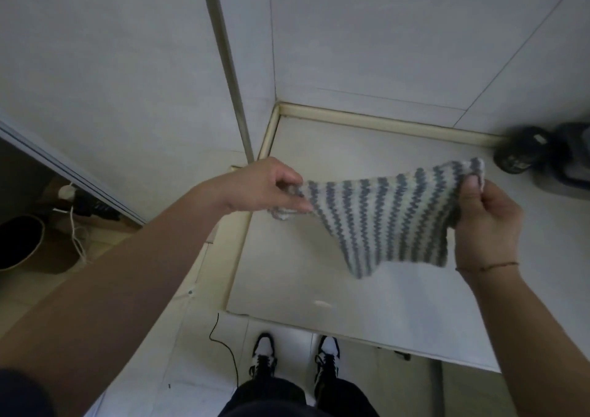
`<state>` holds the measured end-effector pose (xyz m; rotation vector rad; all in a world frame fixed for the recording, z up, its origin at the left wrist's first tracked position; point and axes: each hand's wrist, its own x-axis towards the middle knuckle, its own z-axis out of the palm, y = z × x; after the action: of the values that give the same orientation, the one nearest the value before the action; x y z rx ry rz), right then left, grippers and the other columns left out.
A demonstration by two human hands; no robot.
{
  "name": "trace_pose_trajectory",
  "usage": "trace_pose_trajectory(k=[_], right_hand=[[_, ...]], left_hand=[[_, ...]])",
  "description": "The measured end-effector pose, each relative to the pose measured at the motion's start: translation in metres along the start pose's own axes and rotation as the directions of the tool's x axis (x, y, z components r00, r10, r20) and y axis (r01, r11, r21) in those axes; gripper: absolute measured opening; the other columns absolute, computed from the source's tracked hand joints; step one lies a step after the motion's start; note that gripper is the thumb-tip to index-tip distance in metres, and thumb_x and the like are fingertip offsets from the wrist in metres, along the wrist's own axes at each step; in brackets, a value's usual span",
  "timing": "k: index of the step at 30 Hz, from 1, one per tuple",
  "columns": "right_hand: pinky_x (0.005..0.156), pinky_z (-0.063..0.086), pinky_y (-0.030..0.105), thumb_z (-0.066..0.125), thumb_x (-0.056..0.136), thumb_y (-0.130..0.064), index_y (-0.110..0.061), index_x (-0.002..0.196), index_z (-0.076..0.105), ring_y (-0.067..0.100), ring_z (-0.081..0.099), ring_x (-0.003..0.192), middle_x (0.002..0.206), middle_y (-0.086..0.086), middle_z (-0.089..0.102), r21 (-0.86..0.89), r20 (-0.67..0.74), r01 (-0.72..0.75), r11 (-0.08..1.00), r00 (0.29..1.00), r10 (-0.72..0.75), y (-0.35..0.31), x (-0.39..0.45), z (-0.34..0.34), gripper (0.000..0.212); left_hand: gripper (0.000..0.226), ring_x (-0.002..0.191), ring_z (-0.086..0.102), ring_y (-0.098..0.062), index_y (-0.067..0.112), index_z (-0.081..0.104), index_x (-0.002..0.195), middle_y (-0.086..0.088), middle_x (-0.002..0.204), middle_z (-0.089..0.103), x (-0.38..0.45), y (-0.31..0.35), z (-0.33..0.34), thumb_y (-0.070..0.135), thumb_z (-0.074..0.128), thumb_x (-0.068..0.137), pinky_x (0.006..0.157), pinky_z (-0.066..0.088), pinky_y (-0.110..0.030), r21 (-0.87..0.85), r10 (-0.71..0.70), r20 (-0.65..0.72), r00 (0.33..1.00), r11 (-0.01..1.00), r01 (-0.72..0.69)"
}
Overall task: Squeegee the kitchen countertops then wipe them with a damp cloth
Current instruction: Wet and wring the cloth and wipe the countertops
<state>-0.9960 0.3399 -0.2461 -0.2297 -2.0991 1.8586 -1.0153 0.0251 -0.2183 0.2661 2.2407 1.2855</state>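
Above the table (399, 308), you hold the cloth (392, 215) stretched in the air: your left hand (265, 186) pinches one corner, your right hand (488, 222) pinches the opposite edge, evidently spreading it flat for wiping; it hangs clear of the table.

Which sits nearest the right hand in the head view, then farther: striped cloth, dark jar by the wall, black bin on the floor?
1. Striped cloth: pinched in the right hand.
2. Dark jar: just beyond, at the wall.
3. Black bin: far left, on the floor.
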Motion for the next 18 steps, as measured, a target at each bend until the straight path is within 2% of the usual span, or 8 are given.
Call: trace_pose_trajectory(k=[2, 4, 6, 8, 11, 13, 15, 18], right_hand=[[0.071, 0.054, 0.024, 0.053, 0.098, -0.025, -0.020, 0.076, 0.068, 0.004, 0.060, 0.072, 0.069, -0.016, 0.068, 0.066, 0.075, -0.062, 0.996, 0.996, 0.057, 0.006, -0.008, 0.004, 0.027], [0.082, 0.057, 0.036, 0.062, 0.086, -0.037, -0.020, 0.081, 0.075, 0.017, 0.066, 0.085, 0.081, -0.006, 0.073, 0.195, 0.152, -0.123, 0.973, 0.984, 0.094, 0.010, -0.015, 0.010, 0.022], [0.087, 0.055, 0.043, 0.068, 0.078, -0.040, -0.020, 0.087, 0.076, 0.025, 0.066, 0.091, 0.089, -0.001, 0.073, 0.303, 0.173, -0.136, 0.943, 0.981, 0.086, 0.011, -0.021, 0.014, 0.023], [0.089, 0.054, 0.044, 0.073, 0.076, -0.042, -0.021, 0.088, 0.075, 0.027, 0.064, 0.091, 0.087, -0.001, 0.072, 0.303, 0.182, -0.126, 0.945, 0.981, 0.073, 0.011, -0.031, 0.011, 0.025], [0.089, 0.055, 0.037, 0.079, 0.071, -0.048, -0.024, 0.078, 0.073, 0.022, 0.064, 0.085, 0.080, -0.004, 0.071, 0.154, 0.224, -0.175, 0.972, 0.965, 0.138, 0.025, -0.064, -0.007, 0.026], [0.080, 0.055, 0.023, 0.079, 0.078, -0.030, -0.026, 0.073, 0.076, 0.008, 0.066, 0.076, 0.075, -0.008, 0.073, -0.034, 0.287, -0.223, 0.974, 0.932, 0.223, 0.036, -0.093, -0.016, 0.007], [0.069, 0.050, 0.009, 0.067, 0.082, 0.008, -0.036, 0.071, 0.078, -0.003, 0.065, 0.067, 0.072, -0.013, 0.074, -0.268, 0.330, -0.243, 0.932, 0.886, 0.326, 0.049, -0.120, -0.024, 0.046], [0.054, 0.050, 0.013, 0.064, 0.080, 0.014, -0.040, 0.067, 0.076, 0.005, 0.061, 0.049, 0.061, -0.006, 0.072, -0.418, 0.327, -0.303, 0.857, 0.829, 0.453, 0.052, -0.148, -0.026, 0.057]], left_hand=[[0.022, 0.076, 0.065, -0.016, 0.011, 0.076, 0.092, -0.008, 0.086, 0.073, -0.003, -0.013, -0.010, 0.024, 0.080, 0.074, 0.073, 0.051, -0.029, -0.059, 0.040, -0.082, 0.996, 0.997, -0.045], [0.017, 0.072, 0.065, -0.007, 0.012, 0.076, 0.090, 0.003, 0.079, 0.073, -0.004, -0.020, -0.014, 0.019, 0.080, 0.075, 0.067, 0.053, -0.021, -0.024, 0.103, -0.195, 0.975, 0.994, -0.110], [0.015, 0.068, 0.064, 0.003, 0.021, 0.073, 0.086, 0.018, 0.074, 0.070, -0.012, -0.021, -0.016, 0.021, 0.081, 0.073, 0.064, 0.050, -0.013, 0.039, 0.168, -0.313, 0.935, 0.986, -0.164], [0.019, 0.071, 0.064, 0.005, 0.030, 0.069, 0.087, 0.027, 0.077, 0.068, -0.031, -0.024, -0.018, 0.025, 0.081, 0.072, 0.064, 0.047, -0.007, 0.101, 0.232, -0.329, 0.916, 0.972, -0.210], [0.022, 0.073, 0.060, 0.007, 0.036, 0.067, 0.088, 0.030, 0.080, 0.065, -0.064, -0.046, -0.014, 0.027, 0.080, 0.073, 0.065, 0.041, -0.004, 0.199, 0.258, -0.148, 0.955, 0.953, -0.227], [0.019, 0.076, 0.060, 0.007, 0.037, 0.067, 0.092, 0.027, 0.082, 0.065, -0.080, -0.073, 0.000, 0.029, 0.077, 0.078, 0.068, 0.041, -0.004, 0.239, 0.167, 0.069, 0.984, 0.954, -0.179], [0.017, 0.081, 0.060, 0.009, 0.039, 0.066, 0.099, 0.027, 0.087, 0.063, -0.090, -0.100, 0.019, 0.034, 0.072, 0.084, 0.073, 0.041, -0.005, 0.317, 0.067, 0.261, 0.963, 0.936, -0.152], [0.017, 0.084, 0.059, 0.011, 0.035, 0.067, 0.104, 0.026, 0.091, 0.061, -0.097, -0.124, 0.036, 0.032, 0.068, 0.087, 0.074, 0.042, -0.007, 0.309, -0.018, 0.350, 0.937, 0.946, -0.097]])
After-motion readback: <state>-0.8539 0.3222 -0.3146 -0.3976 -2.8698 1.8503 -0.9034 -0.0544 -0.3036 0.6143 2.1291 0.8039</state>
